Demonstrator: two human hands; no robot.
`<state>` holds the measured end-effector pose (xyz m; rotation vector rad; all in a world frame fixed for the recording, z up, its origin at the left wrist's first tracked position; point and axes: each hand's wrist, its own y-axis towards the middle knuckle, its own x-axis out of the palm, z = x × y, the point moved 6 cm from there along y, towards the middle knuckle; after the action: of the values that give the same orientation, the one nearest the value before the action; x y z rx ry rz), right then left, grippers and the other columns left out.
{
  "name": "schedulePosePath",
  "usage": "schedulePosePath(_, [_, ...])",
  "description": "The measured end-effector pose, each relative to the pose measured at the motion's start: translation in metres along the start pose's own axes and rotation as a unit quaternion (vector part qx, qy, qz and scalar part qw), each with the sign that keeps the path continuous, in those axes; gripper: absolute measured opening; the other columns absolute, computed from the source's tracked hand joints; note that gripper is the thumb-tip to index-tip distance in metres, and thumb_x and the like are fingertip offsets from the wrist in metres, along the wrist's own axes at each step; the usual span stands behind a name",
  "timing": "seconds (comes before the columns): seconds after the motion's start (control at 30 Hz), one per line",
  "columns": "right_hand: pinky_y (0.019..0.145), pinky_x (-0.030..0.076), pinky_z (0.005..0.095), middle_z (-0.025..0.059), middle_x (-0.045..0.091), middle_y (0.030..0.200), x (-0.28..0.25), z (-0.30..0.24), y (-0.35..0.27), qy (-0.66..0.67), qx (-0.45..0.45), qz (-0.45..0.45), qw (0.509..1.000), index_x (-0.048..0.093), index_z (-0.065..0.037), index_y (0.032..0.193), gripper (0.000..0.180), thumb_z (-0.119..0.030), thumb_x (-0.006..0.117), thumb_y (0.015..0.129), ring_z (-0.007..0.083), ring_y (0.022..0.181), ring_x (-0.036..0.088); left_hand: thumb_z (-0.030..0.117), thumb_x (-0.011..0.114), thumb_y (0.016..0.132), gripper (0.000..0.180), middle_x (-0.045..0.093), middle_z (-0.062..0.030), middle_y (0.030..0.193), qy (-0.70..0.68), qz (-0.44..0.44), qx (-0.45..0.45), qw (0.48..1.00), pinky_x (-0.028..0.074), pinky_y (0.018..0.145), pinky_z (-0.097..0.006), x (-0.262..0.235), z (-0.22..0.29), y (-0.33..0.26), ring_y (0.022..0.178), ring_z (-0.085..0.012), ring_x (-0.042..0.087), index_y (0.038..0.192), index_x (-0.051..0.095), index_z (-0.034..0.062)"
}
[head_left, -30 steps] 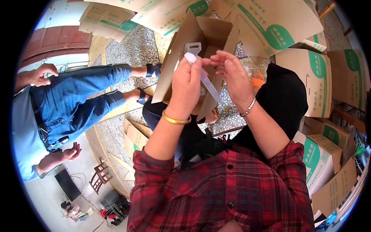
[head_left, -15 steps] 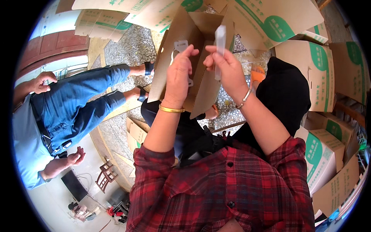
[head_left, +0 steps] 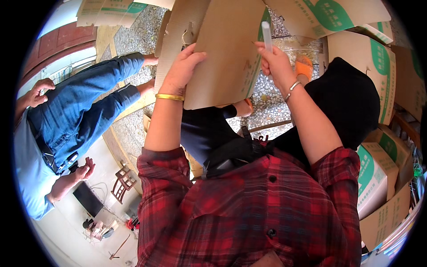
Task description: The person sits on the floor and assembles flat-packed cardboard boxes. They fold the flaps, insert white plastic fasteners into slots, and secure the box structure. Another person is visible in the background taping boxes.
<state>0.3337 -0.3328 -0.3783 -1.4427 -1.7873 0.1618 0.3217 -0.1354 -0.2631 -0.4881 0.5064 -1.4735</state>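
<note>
A brown cardboard box with a green print along one edge stands tilted before my knees, one broad panel facing me. My left hand, with a gold bangle at its wrist, grips the box's left edge; its thumb lies on the panel and its fingers are partly hidden. Just above that hand, a small hole in the cardboard has a pale loop-like piece in it, too small to make out fully. To the right of the box, my right hand is closed around a translucent white plastic strip, held upright.
More cartons with green prints are stacked at the right and lie at the top. A person in blue jeans is at the left, hands apart from mine. An orange slipper rests on the speckled floor. A wooden chair stands lower left.
The box has turned, hiding its open inside behind a panel. My left hand has moved left and down onto its edge, no longer showing the white plastic piece. My right hand has shifted right with the strip.
</note>
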Motion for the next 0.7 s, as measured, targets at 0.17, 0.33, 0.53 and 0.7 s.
schedulePosePath(0.17, [0.043,0.033,0.0204,-0.0023,0.045,0.057,0.028,0.008,0.004,-0.008,0.006,-0.062,0.998,0.050,-0.001,0.120,0.036,-0.012,0.050,0.086,0.0061,0.045,0.042,0.007,0.051,0.080,0.043,0.058,-0.0101,0.108,-0.064,0.004,-0.006,0.998,0.047,0.079,-0.026,-0.033,-0.005,0.000,0.094,-0.0157,0.057,0.122,0.047,-0.0032])
schedulePosePath(0.33, [0.046,0.036,0.0208,-0.0019,0.049,0.059,0.050,0.013,0.020,-0.070,0.003,-0.070,0.995,0.052,-0.008,0.122,0.039,-0.011,0.047,0.084,0.0066,0.048,0.044,0.006,0.050,0.080,0.046,0.056,-0.0108,0.112,-0.084,0.013,-0.021,0.996,0.046,0.083,-0.026,-0.048,-0.013,-0.003,0.098,-0.0174,0.056,0.125,0.044,-0.0021])
schedulePosePath(0.53, [0.052,0.043,0.0268,0.0049,0.056,0.062,0.080,0.006,0.026,-0.232,-0.106,-0.045,0.966,0.052,-0.011,0.123,0.042,-0.010,0.044,0.081,0.0109,0.053,0.053,0.001,0.050,0.081,0.044,0.057,-0.0071,0.111,-0.134,-0.001,-0.023,0.991,0.046,0.082,-0.026,-0.056,-0.020,-0.009,0.096,-0.0145,0.056,0.125,0.046,0.0007])
schedulePosePath(0.7, [0.057,0.046,0.0325,0.0119,0.059,0.064,0.087,0.001,0.027,-0.323,-0.190,-0.003,0.927,0.046,-0.007,0.126,0.047,-0.007,0.043,0.079,0.0182,0.056,0.058,0.002,0.050,0.082,0.043,0.055,-0.0045,0.112,-0.086,-0.007,-0.007,0.996,0.042,0.086,-0.025,-0.045,-0.018,-0.016,0.099,-0.0112,0.053,0.125,0.046,-0.0001])
